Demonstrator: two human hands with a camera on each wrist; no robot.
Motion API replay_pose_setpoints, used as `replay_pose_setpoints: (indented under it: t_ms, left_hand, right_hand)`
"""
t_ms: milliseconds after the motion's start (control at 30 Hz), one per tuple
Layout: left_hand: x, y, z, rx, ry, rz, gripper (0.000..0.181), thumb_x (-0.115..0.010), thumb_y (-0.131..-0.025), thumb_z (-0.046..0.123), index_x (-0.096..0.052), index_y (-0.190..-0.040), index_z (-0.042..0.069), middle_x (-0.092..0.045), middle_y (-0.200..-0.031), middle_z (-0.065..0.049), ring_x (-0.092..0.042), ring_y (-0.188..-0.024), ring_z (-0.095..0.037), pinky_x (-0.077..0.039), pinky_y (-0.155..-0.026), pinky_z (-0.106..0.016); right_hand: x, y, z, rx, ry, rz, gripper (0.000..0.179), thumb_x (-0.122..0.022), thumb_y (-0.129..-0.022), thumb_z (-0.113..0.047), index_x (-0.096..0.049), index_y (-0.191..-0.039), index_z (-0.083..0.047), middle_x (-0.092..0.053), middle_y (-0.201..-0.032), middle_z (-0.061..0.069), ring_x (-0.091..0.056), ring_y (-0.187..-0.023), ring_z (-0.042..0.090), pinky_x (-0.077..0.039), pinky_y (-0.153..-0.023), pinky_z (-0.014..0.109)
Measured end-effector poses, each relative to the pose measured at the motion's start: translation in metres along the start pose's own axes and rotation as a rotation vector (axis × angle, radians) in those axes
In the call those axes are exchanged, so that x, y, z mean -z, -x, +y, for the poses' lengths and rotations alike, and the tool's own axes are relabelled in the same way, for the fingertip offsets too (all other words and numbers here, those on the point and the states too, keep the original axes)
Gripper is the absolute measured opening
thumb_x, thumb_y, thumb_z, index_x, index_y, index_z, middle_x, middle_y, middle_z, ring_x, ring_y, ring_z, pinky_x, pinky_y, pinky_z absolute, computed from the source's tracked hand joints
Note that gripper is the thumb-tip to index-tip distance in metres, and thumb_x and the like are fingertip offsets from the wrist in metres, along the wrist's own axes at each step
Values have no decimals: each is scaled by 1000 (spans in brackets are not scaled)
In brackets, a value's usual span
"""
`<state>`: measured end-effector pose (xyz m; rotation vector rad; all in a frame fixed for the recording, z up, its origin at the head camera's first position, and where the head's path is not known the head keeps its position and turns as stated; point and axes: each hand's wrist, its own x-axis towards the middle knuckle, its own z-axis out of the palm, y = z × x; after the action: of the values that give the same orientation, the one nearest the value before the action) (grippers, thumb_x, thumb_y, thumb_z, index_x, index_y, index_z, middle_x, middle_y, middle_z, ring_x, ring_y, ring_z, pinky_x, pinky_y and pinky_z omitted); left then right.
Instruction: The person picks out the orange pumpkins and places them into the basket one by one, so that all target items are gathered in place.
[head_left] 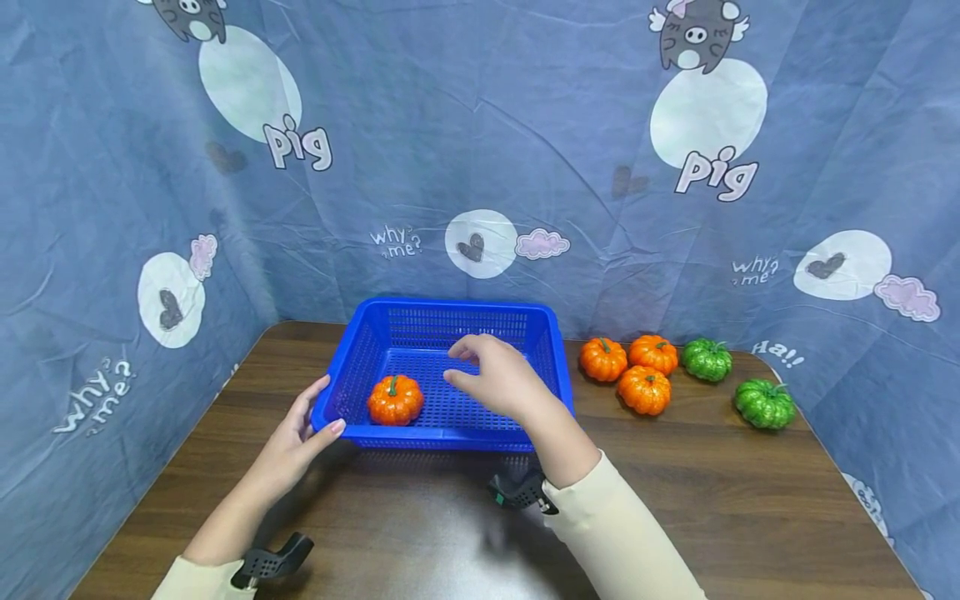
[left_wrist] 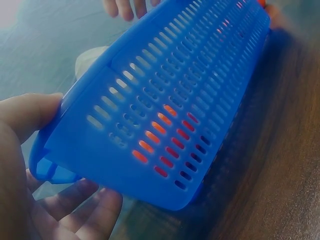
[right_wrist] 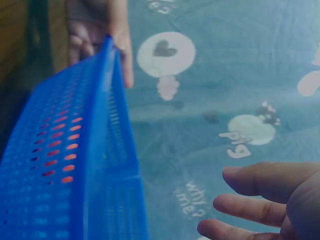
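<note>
A blue plastic basket (head_left: 450, 435) with slotted walls stands on the table, and one orange pumpkin (head_left: 395, 401) lies inside at its left front. My left hand (head_left: 296, 442) holds the basket's front-left corner, thumb over the rim and fingers beneath it; the left wrist view shows the same grip (left_wrist: 75, 210). Above the basket's inside hovers my right hand (head_left: 498, 379), fingers loosely bent with nothing in them. In the right wrist view its thumb and fingers (right_wrist: 250, 205) are apart from each other and from the basket rim.
Right of the basket sit three orange pumpkins (head_left: 645, 390) close together. Two green pumpkins (head_left: 765, 404) lie farther right, near the table's edge. A blue patterned cloth (head_left: 480, 150) hangs behind and beside the wooden table (head_left: 420, 525).
</note>
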<state>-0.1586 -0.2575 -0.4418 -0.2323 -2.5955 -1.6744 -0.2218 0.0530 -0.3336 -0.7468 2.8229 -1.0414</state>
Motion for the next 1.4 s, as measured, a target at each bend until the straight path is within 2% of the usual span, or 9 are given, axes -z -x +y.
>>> replay_pose_setpoints:
  t_ms: [300,633,867,1100,1400]
  left_hand:
    - [0,-1,-1,0,2,6,73,-57,-103,19,-12,-160,9,-27,-155,-32,-40,-134,-52,-38,-102,-52]
    - [-1,-1,-6,18,-17,10,74,-57,-103,23,-12,-160,11,-25,-156,-32,-36,-137,-54,-37,-103,-56]
    - [-1,-1,-4,28,-28,12,74,-58,-103,24,-12,-160,12,-23,-157,-31,-34,-137,-54,-36,-103,-58]
    - [-1,-1,-3,35,-29,11,75,-58,-103,24,-12,-161,12,-22,-157,-32,-34,-137,-55,-36,-103,-59]
    - [0,-1,0,30,-11,6,75,-58,-103,21,-12,-160,11,-23,-157,-32,-35,-137,-54,-37,-103,-56]
  right_hand:
    - [16,20,6,-14,-44,85,25,-73,-93,-28,-70,-113,-15,-68,-119,5,-62,-114,24,-50,-98,43]
    - [33,38,23,22,-40,188,23,-73,-93,-25,-70,-111,-11,-69,-112,6,-64,-108,24,-54,-93,41]
    - [50,51,43,9,-72,216,24,-71,-94,-25,-69,-112,-9,-70,-110,8,-65,-103,25,-54,-91,44]
    - [67,62,69,44,-84,283,23,-72,-94,-18,-69,-112,-5,-71,-105,8,-67,-96,24,-55,-86,45]
    - [72,72,100,-27,-101,334,24,-71,-95,-21,-68,-112,-3,-70,-105,11,-67,-95,27,-55,-87,49]
